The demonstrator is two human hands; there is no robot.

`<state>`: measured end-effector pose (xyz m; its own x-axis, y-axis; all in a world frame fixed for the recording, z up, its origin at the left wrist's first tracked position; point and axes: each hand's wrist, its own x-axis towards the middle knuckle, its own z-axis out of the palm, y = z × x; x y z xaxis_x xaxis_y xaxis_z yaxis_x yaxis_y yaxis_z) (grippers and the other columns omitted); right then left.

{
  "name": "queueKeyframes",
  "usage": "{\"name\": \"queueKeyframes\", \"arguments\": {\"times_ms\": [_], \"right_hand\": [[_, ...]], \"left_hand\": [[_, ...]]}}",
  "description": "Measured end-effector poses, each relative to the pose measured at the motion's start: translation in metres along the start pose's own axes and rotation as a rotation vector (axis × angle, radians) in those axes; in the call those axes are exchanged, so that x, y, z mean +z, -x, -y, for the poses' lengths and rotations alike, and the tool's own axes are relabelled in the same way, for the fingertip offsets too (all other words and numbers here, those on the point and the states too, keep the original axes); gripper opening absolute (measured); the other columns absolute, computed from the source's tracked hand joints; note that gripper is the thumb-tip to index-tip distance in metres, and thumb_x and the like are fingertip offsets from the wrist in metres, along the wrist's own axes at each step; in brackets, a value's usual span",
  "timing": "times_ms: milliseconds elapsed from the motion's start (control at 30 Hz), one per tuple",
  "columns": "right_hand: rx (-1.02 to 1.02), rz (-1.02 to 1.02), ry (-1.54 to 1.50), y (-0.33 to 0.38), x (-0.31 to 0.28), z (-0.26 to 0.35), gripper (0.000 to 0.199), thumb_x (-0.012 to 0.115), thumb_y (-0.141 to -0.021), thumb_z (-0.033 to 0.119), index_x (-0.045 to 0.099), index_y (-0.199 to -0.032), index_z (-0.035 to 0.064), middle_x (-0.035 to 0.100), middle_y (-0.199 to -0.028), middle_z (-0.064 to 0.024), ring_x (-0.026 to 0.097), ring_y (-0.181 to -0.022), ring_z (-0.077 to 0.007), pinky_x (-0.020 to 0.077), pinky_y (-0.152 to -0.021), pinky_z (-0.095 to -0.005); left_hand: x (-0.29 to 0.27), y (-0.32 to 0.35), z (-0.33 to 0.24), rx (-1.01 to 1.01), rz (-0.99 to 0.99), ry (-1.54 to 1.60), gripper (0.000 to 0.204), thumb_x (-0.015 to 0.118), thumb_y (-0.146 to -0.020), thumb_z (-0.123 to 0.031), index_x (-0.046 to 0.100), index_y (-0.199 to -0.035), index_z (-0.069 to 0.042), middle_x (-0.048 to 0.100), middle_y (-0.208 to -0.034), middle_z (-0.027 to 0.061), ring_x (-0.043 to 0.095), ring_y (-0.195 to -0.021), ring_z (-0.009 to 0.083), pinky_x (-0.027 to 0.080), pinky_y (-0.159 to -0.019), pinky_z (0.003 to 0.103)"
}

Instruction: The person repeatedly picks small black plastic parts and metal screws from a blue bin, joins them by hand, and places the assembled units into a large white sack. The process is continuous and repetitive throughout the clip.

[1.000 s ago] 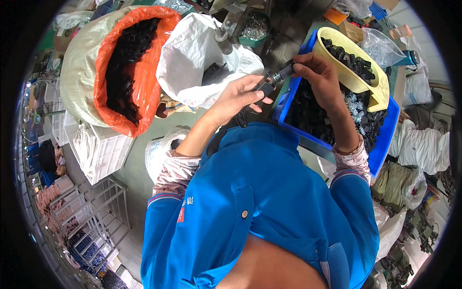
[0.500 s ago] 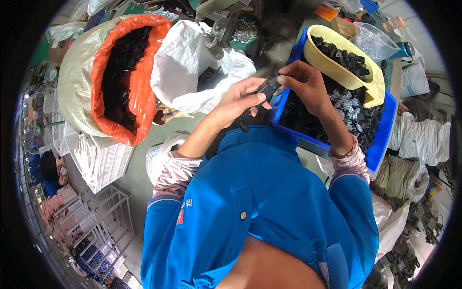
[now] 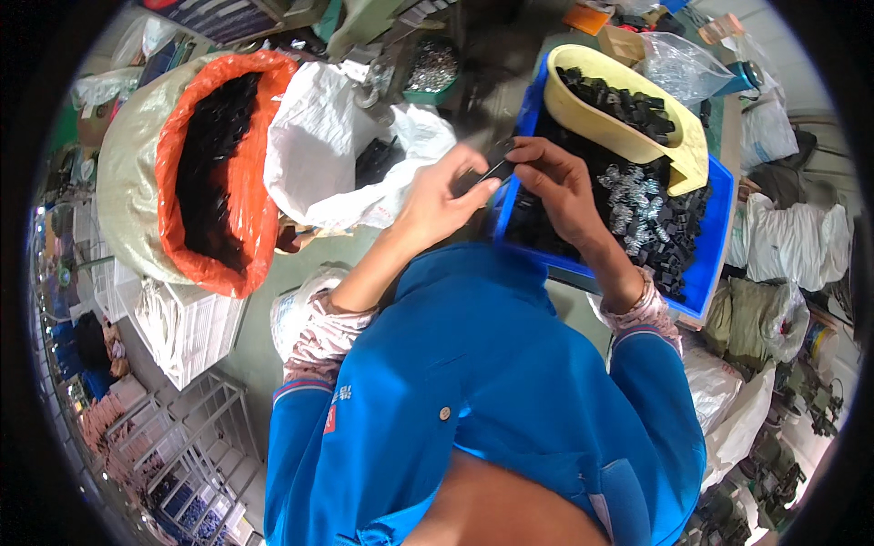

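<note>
Both hands, left hand (image 3: 442, 205) and right hand (image 3: 555, 182), have drawn together, fingers pinching one small black part (image 3: 492, 159) over the blue bin's (image 3: 706, 273) left edge, now being fitted.

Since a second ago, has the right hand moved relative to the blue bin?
Yes. The right hand has come back from near the yellow scoop toward the blue bin's near-left edge.

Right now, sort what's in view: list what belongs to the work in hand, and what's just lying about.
In use:
left hand
right hand
small black part held between both
blue bin of black parts
yellow scoop

Lying about:
orange-lined sack
white bag
clear plastic bag
white wire rack
</note>
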<state>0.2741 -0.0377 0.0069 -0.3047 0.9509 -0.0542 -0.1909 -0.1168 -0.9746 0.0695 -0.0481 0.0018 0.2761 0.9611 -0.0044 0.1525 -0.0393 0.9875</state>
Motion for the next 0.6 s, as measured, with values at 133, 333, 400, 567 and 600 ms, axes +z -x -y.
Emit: {"name": "queueKeyframes", "arguments": {"times_ms": [133, 333, 400, 567, 600], "right_hand": [[-0.034, 0.174, 0.197, 0.001, -0.011, 0.022, 0.022, 0.065, -0.089, 0.007, 0.068, -0.11, 0.0024, 0.061, -0.121, -0.0092, 0.059, -0.106, -0.0144, 0.0461, -0.091, -0.0288], [-0.134, -0.398, 1.123, -0.08, -0.125, 0.074, 0.028, 0.068, -0.086, 0.029, 0.073, -0.092, 0.0018, 0.072, -0.083, -0.0165, 0.071, -0.076, -0.0251, 0.0543, -0.072, -0.0361], [0.072, -0.339, 1.307, -0.101, -0.15, 0.072, 0.034, 0.069, -0.083, 0.036, 0.073, -0.086, 0.0027, 0.071, -0.082, -0.0184, 0.07, -0.076, -0.0298, 0.0539, -0.072, -0.0379], [0.278, -0.233, 1.466, -0.121, -0.146, 0.06, 0.04, 0.074, -0.076, 0.039, 0.068, -0.077, -0.0002, 0.068, -0.074, -0.0172, 0.067, -0.071, -0.0323, 0.0526, -0.069, -0.0398], [0.131, -0.317, 1.375, -0.118, -0.145, 0.058, 0.04, 0.075, -0.075, 0.038, 0.067, -0.08, -0.0006, 0.068, -0.074, -0.0161, 0.066, -0.07, -0.0312, 0.0524, -0.069, -0.0396]], "left_hand": [[-0.007, 0.008, -0.003, 0.011, 0.026, 0.056, 0.016, 0.068, -0.091, -0.009, 0.053, -0.089, -0.003, 0.064, -0.074, 0.0026, 0.057, -0.063, 0.0046, 0.044, -0.055, 0.02], [-0.013, 0.013, 0.012, 0.082, -0.11, 0.152, 0.019, 0.069, -0.09, -0.008, 0.051, -0.083, -0.004, 0.056, -0.067, 0.0, 0.052, -0.057, 0.0045, 0.039, -0.051, 0.021], [-0.009, 0.014, 0.007, 0.087, -0.128, 0.201, 0.02, 0.069, -0.09, -0.008, 0.051, -0.083, -0.005, 0.056, -0.067, -0.0006, 0.052, -0.058, 0.004, 0.039, -0.051, 0.02], [-0.014, 0.014, 0.008, 0.047, -0.153, 0.173, 0.023, 0.07, -0.09, -0.01, 0.05, -0.081, -0.006, 0.055, -0.069, -0.0007, 0.053, -0.061, 0.0039, 0.04, -0.054, 0.02], [-0.018, 0.015, 0.01, 0.033, -0.159, 0.2, 0.023, 0.071, -0.09, -0.01, 0.05, -0.081, -0.006, 0.056, -0.07, -0.0006, 0.053, -0.062, 0.004, 0.04, -0.055, 0.02]]}}
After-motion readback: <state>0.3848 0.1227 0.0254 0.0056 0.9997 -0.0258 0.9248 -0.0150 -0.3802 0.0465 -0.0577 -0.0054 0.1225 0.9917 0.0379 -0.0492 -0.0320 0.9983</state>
